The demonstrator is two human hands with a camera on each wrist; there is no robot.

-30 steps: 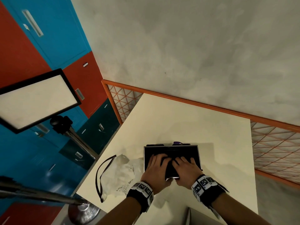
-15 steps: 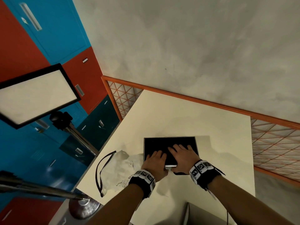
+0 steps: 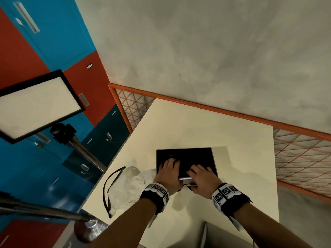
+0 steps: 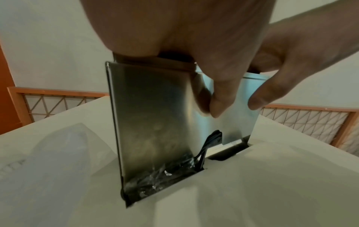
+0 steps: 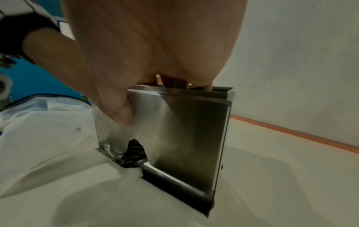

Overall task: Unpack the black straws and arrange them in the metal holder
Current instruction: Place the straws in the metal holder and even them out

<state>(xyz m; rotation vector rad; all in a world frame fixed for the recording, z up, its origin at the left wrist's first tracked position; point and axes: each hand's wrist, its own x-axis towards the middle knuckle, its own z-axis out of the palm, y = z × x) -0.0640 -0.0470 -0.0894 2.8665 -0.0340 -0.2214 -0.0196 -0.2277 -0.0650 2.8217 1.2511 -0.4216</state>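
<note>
The metal holder [image 3: 213,158] stands on the cream table [image 3: 197,126], its top dark in the head view. My left hand [image 3: 170,165] lies over the top's left part and my right hand [image 3: 199,171] over the near right part. Both reach into the top with their fingers while the thumbs press the front wall, so each pinches that wall. In the left wrist view my left hand [image 4: 213,79] shows its thumb on the steel front of the holder [image 4: 151,115]. Black straws [image 4: 211,138] and crumpled clear wrap [image 4: 159,176] show in the bottom slot. The right wrist view has the same straws [image 5: 136,152] under my right hand [image 5: 124,99].
An emptied clear plastic bag [image 3: 125,187] with a black edge lies left of the holder. An orange mesh fence [image 3: 295,158] borders the table's far and right sides. A light panel on a stand [image 3: 35,104] rises at the left. A grey box [image 3: 223,237] sits at the near edge.
My hands have slid apart and back toward the holder's near rim. The purple piece behind the holder is out of sight. The bag has not moved.
</note>
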